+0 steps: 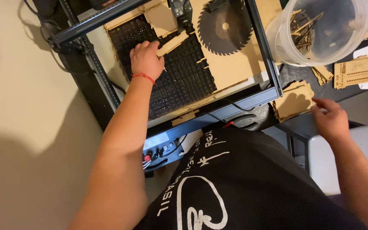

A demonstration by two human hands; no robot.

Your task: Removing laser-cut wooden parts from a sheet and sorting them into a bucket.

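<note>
My left hand [145, 58], with a red band at the wrist, rests on the black honeycomb bed [184, 81] of a framed cutting machine, its fingers closed on a thin strip of cut wood [173, 44]. A large wood sheet [235, 64] with a gear-shaped hole [224, 26] lies on the bed to the right. My right hand [331, 119] hovers beside a stack of flat wooden cut pieces [294, 101], fingertips at its edge, holding nothing that I can see.
A clear plastic bucket [320, 30] holds several wood scraps. More cut wooden parts [353, 72] lie on the dark table at the right. The machine's metal frame rail [265, 47] borders the bed. A white chair [324, 166] stands below the table. Beige floor lies to the left.
</note>
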